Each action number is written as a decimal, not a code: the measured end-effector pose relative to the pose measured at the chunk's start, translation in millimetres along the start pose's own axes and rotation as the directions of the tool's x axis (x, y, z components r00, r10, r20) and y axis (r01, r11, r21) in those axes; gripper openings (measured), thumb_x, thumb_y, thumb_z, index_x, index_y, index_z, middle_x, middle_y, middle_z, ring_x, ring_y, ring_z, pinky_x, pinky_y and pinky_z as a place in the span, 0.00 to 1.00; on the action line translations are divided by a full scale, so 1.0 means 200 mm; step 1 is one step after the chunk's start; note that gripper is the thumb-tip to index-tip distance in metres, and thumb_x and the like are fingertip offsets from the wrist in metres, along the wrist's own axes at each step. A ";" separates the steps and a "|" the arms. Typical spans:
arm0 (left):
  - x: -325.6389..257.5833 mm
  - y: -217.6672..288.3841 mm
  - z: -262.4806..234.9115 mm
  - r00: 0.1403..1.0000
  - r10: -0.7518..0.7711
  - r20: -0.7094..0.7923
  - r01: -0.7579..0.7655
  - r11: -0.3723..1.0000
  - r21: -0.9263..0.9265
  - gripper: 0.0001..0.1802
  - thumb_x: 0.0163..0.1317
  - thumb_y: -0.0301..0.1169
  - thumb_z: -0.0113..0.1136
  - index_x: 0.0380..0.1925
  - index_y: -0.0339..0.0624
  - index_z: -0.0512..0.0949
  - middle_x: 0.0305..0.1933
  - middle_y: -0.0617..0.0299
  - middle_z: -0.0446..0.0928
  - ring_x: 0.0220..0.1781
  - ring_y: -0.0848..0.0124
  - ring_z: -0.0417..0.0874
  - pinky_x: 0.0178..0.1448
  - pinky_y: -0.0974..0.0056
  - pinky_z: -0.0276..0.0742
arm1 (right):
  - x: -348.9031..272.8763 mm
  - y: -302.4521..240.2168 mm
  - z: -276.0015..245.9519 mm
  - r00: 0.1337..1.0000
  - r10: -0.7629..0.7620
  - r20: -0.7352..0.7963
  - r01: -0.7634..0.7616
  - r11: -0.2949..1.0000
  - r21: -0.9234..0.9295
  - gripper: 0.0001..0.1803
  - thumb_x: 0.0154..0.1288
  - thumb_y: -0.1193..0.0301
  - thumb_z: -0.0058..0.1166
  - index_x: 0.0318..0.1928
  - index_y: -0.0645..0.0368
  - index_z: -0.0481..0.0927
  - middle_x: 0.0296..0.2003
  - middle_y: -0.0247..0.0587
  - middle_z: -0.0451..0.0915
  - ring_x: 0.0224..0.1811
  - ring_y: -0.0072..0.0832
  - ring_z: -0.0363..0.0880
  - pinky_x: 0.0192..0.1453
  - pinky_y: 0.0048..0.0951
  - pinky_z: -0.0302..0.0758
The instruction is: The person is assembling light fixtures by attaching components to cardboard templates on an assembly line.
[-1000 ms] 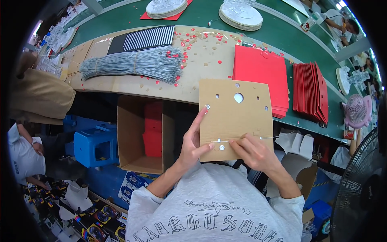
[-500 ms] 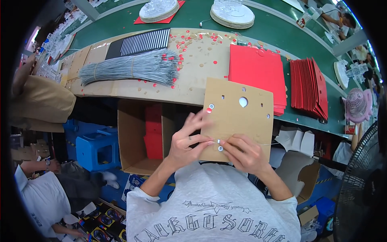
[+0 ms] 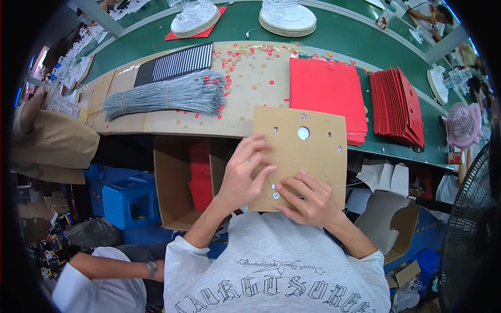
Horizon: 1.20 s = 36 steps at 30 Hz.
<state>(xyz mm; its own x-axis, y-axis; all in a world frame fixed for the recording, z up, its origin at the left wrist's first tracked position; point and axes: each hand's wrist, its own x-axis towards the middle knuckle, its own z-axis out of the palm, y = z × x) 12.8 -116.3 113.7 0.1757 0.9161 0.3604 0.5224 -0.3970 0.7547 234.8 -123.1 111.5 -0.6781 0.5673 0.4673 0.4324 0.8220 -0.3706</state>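
Note:
A tan cardboard panel (image 3: 308,161) with a round hole and several small cut-outs is propped upright in front of me, its top resting near the table edge. My right hand (image 3: 309,199) lies against its lower part, fingers closed on a thin grey wire (image 3: 348,185) whose free end sticks out to the right. The fingertips are beside a small slot (image 3: 273,186), and below that is a small round hole. My left hand (image 3: 244,172) is at the panel's left edge, fingers apart and slightly blurred, with nothing visible in it.
On the table lie a bundle of grey wires (image 3: 164,94), a striped black sheet (image 3: 180,65), a stack of red panels (image 3: 327,96) and standing red panels (image 3: 394,107). Below are a cardboard box (image 3: 175,188) and blue stool (image 3: 128,201). A black fan (image 3: 464,219) stands right; a co-worker's arm (image 3: 112,267) is lower left.
My left hand has come away from the slot, its thumb and finger no longer pinched there. My right hand stays by the slot. At lower left, the co-worker has moved closer.

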 end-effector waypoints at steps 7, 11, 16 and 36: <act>-0.06 0.00 -0.01 0.975 -0.188 0.120 0.179 0.980 0.083 0.38 0.58 0.20 0.61 0.72 0.41 0.66 0.76 0.49 0.65 0.81 0.50 0.60 0.81 0.39 0.51 | -0.39 0.03 -0.28 0.610 0.775 -0.165 -0.789 0.613 -0.039 0.16 0.68 0.68 0.61 0.24 0.64 0.84 0.22 0.43 0.81 0.20 0.29 0.77 0.26 0.29 0.70; -0.06 0.12 0.05 0.985 0.102 0.139 -0.150 0.904 0.401 0.35 0.60 0.24 0.58 0.72 0.46 0.70 0.77 0.50 0.66 0.82 0.50 0.59 0.81 0.31 0.42 | -0.42 0.06 -0.22 0.157 0.988 -0.009 -0.768 0.128 0.627 0.19 0.81 0.61 0.47 0.51 0.65 0.83 0.39 0.45 0.86 0.31 0.22 0.79 0.33 0.27 0.73; 0.01 0.17 0.18 0.795 0.148 0.589 -0.340 0.912 0.230 0.32 0.65 0.34 0.56 0.71 0.52 0.72 0.79 0.49 0.63 0.83 0.52 0.58 0.81 0.36 0.46 | -0.34 0.34 -0.30 0.060 0.938 -0.340 0.128 0.331 0.935 0.28 0.83 0.64 0.45 0.74 0.67 0.63 0.48 0.41 0.79 0.43 0.20 0.75 0.53 0.23 0.74; 0.05 0.12 0.17 0.850 0.093 0.519 -0.252 0.936 0.247 0.44 0.60 0.44 0.67 0.74 0.38 0.65 0.79 0.47 0.60 0.81 0.54 0.59 0.77 0.44 0.54 | -0.06 0.46 -0.29 0.991 0.118 0.058 -0.106 0.979 -0.171 0.17 0.53 0.82 0.63 0.45 0.58 0.89 0.31 0.36 0.79 0.30 0.29 0.81 0.31 0.29 0.80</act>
<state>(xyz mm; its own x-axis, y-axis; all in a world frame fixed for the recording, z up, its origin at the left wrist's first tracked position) 56.4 -113.9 116.8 0.6304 0.7708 0.0918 0.6503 -0.5890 0.4797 316.1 -51.6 118.9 -0.6558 0.6563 0.3731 0.5975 0.7533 -0.2750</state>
